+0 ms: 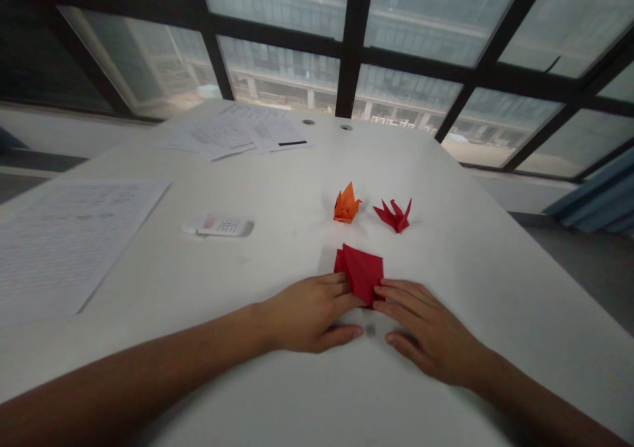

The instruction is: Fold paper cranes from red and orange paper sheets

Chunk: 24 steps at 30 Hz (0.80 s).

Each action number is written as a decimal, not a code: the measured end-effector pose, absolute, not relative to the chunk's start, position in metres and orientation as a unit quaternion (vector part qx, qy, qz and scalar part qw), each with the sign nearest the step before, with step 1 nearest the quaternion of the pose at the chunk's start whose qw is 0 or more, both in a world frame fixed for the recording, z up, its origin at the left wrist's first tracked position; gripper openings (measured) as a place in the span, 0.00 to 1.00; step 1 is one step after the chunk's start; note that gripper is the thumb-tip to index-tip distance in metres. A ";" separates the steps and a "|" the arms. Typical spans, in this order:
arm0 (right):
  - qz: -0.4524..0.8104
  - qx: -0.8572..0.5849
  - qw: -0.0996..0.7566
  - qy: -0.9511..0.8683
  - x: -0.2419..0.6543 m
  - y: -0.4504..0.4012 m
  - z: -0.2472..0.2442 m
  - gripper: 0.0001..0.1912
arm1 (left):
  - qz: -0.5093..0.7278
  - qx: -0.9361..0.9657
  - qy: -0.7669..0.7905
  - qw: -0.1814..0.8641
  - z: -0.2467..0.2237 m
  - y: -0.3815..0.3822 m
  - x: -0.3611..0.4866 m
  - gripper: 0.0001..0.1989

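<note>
A piece of folded red paper (365,272) lies on the white table (277,394), with a flap standing slightly up. My left hand (317,311) rests at its left and lower edge, fingers spread and touching the paper, some fingertips hidden by the flap. On the right side, my right hand (426,328) touches the lower right edge with its fingertips, its thumb apart from the fingers. Beyond the paper stand an orange paper crane (347,206) and, to its right, a red paper crane (395,217).
A white bottle (224,226) lies left of the cranes. Printed sheets (74,236) cover the table's left side, with more papers (232,130) at the back. Two cable holes sit near the far edge. Behind are windows, and a blue curtain (601,193) hangs at the right.
</note>
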State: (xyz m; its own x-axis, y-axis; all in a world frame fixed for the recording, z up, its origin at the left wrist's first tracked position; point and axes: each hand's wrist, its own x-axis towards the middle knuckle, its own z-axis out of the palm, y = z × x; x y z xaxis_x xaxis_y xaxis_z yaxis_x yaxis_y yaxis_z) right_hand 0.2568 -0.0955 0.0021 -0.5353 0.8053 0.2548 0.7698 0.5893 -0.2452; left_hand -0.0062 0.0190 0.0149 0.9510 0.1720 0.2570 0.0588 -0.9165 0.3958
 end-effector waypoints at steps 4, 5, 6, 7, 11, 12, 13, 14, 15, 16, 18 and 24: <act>0.048 -0.454 0.168 -0.874 0.255 -0.095 0.002 0.18 | 0.236 0.944 0.141 0.184 0.017 0.019 -0.009 0.09; 0.048 -0.455 0.172 -0.872 0.255 -0.095 0.002 0.18 | 0.270 0.930 0.172 0.179 0.018 0.019 -0.009 0.08; 0.049 -0.457 0.176 -0.871 0.255 -0.095 0.001 0.18 | 0.300 0.916 0.199 0.176 0.018 0.020 -0.010 0.09; 0.051 -0.458 0.178 -0.869 0.255 -0.095 0.001 0.18 | 0.317 0.906 0.220 0.174 0.018 0.021 -0.010 0.13; 0.056 -0.459 0.176 -0.869 0.255 -0.094 0.001 0.19 | 0.258 0.920 0.243 0.168 0.016 0.024 -0.007 0.20; 0.057 -0.460 0.173 -0.869 0.255 -0.094 0.002 0.19 | 0.227 0.929 0.241 0.163 0.015 0.024 -0.006 0.19; 0.057 -0.461 0.171 -0.869 0.255 -0.094 0.002 0.19 | 0.201 0.937 0.239 0.156 0.013 0.024 -0.005 0.19; 0.058 -0.463 0.169 -0.868 0.255 -0.094 0.003 0.19 | 0.181 0.942 0.239 0.150 0.013 0.024 -0.004 0.18; 0.059 -0.465 0.167 -0.867 0.255 -0.094 0.003 0.19 | 0.166 0.946 0.239 0.144 0.012 0.024 -0.003 0.17; 0.060 -0.467 0.167 -0.866 0.255 -0.094 0.003 0.19 | 0.159 0.947 0.240 0.140 0.011 0.024 -0.003 0.17; 0.063 -0.468 0.167 -0.866 0.255 -0.094 0.003 0.19 | 0.156 0.947 0.243 0.137 0.011 0.023 -0.003 0.16; 0.063 -0.466 0.187 -0.862 0.254 -0.093 0.003 0.18 | 0.171 0.936 0.278 0.134 0.010 0.024 -0.003 0.25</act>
